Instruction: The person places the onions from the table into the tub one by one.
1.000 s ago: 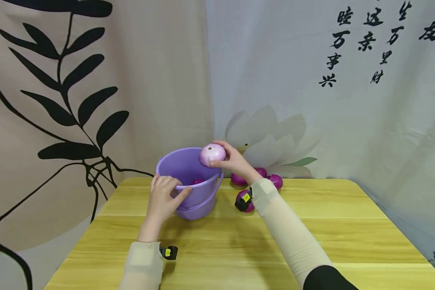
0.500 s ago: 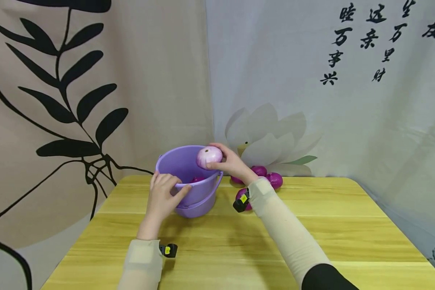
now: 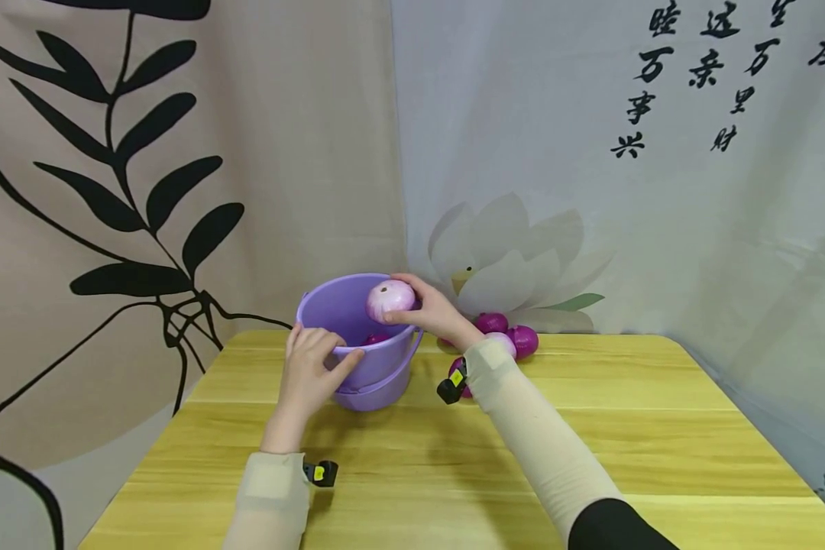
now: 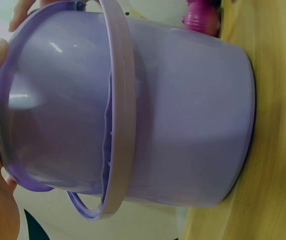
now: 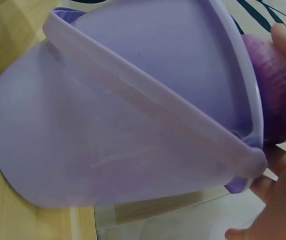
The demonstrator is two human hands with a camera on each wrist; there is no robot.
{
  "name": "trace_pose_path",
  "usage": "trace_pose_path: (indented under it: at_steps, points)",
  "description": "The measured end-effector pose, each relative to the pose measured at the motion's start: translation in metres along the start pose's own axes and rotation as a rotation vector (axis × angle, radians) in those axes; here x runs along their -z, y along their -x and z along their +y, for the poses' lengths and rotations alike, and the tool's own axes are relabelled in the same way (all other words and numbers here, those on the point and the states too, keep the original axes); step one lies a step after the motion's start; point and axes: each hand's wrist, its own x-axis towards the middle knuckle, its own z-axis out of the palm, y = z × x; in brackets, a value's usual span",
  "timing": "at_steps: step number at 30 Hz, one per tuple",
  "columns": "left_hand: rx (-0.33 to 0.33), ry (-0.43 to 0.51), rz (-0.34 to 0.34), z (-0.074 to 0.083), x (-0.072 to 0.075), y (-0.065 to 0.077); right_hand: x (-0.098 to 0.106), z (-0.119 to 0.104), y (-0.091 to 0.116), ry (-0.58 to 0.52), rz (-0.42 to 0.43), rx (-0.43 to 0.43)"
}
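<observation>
A purple bucket (image 3: 378, 374) stands upright on the table, its handle (image 4: 123, 110) hanging down its side. My left hand (image 3: 311, 370) grips the bucket's near rim, thumb along the outside and fingers over the edge. In my right hand (image 3: 435, 309) is a red onion (image 3: 389, 299), pale purple on top, held between thumb and fingers at the right of the bucket's mouth. The right wrist view shows this onion (image 5: 275, 90) right at the rim. Inside the bucket another red onion (image 3: 376, 338) is partly visible; the near wall hides the rest of the inside.
Several red onions (image 3: 524, 341) lie at the table's back edge, right of the bucket, partly behind the right forearm. One more onion (image 3: 457, 370) sits nearer, mostly covered by the right wrist camera. Behind the wooden table (image 3: 632, 428) hangs a printed curtain (image 3: 316, 153).
My right hand has carried the onion slightly left and down over the bucket's mouth. The left hand keeps its hold on the rim. The head view has shifted slightly.
</observation>
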Motion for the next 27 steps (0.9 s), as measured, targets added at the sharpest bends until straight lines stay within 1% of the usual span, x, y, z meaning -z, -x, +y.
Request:
trace_pose_path:
  at_steps: [3,6,14,24,27]
  points:
    - [0.0,0.003,-0.002,0.0,0.0,0.0,-0.002,-0.001,0.001,-0.023,-0.006,-0.015]
    - [-0.002,0.001,-0.002,0.0,0.0,0.0,-0.004,-0.003,0.001,-0.022,-0.015,-0.02]
    - [-0.005,0.0,0.001,0.001,0.0,0.0,-0.008,-0.007,0.001,0.029,-0.043,-0.026]
    - [-0.007,-0.002,0.005,0.001,0.0,0.0,-0.011,-0.005,-0.002,0.155,-0.062,-0.009]
    - [-0.01,-0.002,0.009,0.001,-0.001,0.0,-0.013,-0.005,-0.003,0.223,-0.052,-0.009]
